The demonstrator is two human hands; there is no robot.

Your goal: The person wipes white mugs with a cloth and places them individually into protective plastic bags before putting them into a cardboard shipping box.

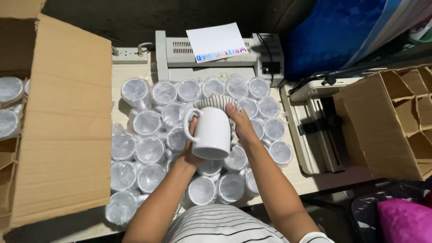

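Item: white mug (212,132), unwrapped, held upside down above the middle of the desk (120,75), handle to the left.

Hands: left hand (191,150) grasps the mug from below and behind, thumb against the side near the handle. Right hand (239,122) presses a striped cloth (215,101) over the mug's upturned base and far side, fingers closed on the cloth. Both hands are occupied; neither is free.

Stock on desk: wrapped mugs (148,122), each in clear plastic, standing close together in rough rows and touching one another, filling most of the desk around and beneath the held mug. No other unwrapped mug can be made out among them.

Left: large carton (63,121) with its flap laid open over the desk edge; more wrapped mugs (10,90) visible at its far left.

Right: divided carton (396,119), tilted, its visible cells bare. Beside it a paper trimmer (317,128), just off the desk's right edge.

Back: laminator (216,63) with a white sheet (216,41) lying on top; power strip (129,55) to its left.

Progress, as judged: the work looks to be at an early stage. One mug is out of its plastic and under the cloth; nearly all the rest remain wrapped, and the divided carton shows nothing placed in it.
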